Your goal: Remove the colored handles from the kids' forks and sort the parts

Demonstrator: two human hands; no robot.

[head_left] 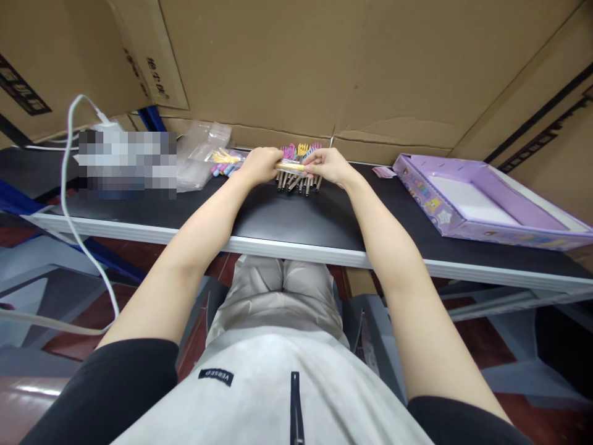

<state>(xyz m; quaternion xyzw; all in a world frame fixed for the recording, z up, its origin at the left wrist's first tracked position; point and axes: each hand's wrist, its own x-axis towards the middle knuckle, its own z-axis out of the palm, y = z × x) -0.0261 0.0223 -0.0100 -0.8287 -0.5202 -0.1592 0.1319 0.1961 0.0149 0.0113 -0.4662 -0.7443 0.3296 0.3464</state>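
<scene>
My left hand (262,165) is wrapped round a yellow pen-like stick (291,166) in a clear plastic sleeve. My right hand (330,167) pinches the right end of the stick. A yellow finger-shaped top (225,157) shows left of my left hand, seemingly on the same stick. Behind and under my hands lies a bunch of similar sticks (303,182), with pink, yellow and blue tops toward the wall and dark tips toward me. Several pink and blue pieces (225,170) lie left of my left hand, partly hidden.
Clear plastic bags (197,154) lie at the left, beside a blurred-out patch. A white cable (69,179) loops over the left table edge. At the right stands an open purple box (445,232), with a small pink packet (384,172) near it. Cardboard walls (278,68) enclose the black tabletop (296,216).
</scene>
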